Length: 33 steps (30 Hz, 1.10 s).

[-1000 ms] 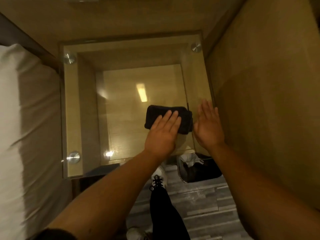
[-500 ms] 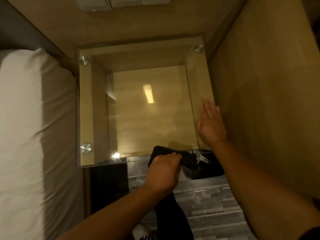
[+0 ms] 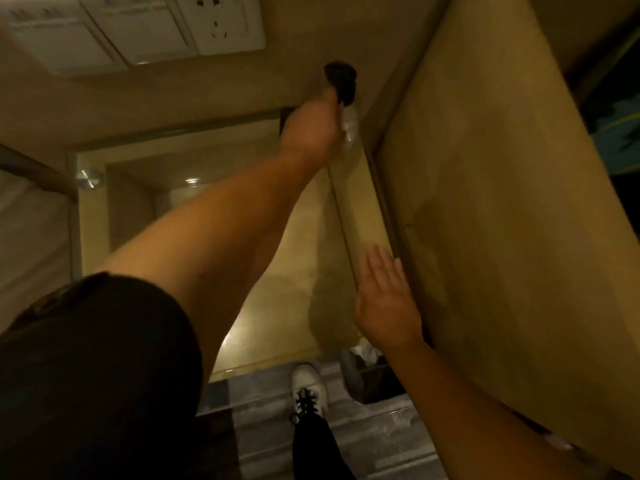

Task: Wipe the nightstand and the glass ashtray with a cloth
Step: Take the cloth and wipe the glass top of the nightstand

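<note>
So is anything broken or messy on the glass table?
Nothing stands out. The glass top shows no cracks or spills. The left hand holds the dark cloth at the far right corner, and the right hand lies flat near the right edge. The picture is dim and blurry, so small smudges could be missed.

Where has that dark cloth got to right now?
The dark cloth is in the left hand, up at the nightstand's far right corner, against the back wall, right of the wall socket.
</note>
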### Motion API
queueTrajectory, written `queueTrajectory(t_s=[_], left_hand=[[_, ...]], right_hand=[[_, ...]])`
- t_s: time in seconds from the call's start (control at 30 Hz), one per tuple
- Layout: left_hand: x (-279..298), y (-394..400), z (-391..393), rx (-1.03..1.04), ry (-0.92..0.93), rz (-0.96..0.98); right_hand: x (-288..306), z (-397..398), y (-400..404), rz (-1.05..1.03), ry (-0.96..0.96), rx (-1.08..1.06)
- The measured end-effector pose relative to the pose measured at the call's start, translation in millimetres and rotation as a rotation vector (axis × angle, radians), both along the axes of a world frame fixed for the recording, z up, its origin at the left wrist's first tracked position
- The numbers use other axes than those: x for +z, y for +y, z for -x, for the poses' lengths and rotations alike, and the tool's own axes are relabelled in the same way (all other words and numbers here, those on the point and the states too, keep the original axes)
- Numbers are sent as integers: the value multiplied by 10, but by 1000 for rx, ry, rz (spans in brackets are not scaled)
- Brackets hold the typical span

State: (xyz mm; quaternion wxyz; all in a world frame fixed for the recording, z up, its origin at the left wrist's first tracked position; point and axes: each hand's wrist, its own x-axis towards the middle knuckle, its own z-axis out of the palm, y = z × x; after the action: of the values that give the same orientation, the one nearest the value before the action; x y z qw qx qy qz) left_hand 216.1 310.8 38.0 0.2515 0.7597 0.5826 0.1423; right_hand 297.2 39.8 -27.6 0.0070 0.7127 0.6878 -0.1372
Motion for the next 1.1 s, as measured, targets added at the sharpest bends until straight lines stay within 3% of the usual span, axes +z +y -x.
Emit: queueTrajectory(t_s=[0.1,0.2,0.6,0.73,0.83,1.1], left_hand=[[-314,237,-346,-279,265,3],[-618,134,-463,-327,424,-46],[-678,-1264,-163,-435,325,-104],[-660,-1753,-40,-446,331,-109],[-645,-2182,59,-457,333,-127],[-579,-3085,286,-515,375,-105]], right_hand=[[-9,3,-10,-34,27,-5],[-13,3,-8,-58,25,-3],[140,-60,-172,-137,204,-48],[211,-280,-627,-187,230,-203],[222,-432,-875,-158,166,-277],[241,-443,-1293,-109,-20,-210]])
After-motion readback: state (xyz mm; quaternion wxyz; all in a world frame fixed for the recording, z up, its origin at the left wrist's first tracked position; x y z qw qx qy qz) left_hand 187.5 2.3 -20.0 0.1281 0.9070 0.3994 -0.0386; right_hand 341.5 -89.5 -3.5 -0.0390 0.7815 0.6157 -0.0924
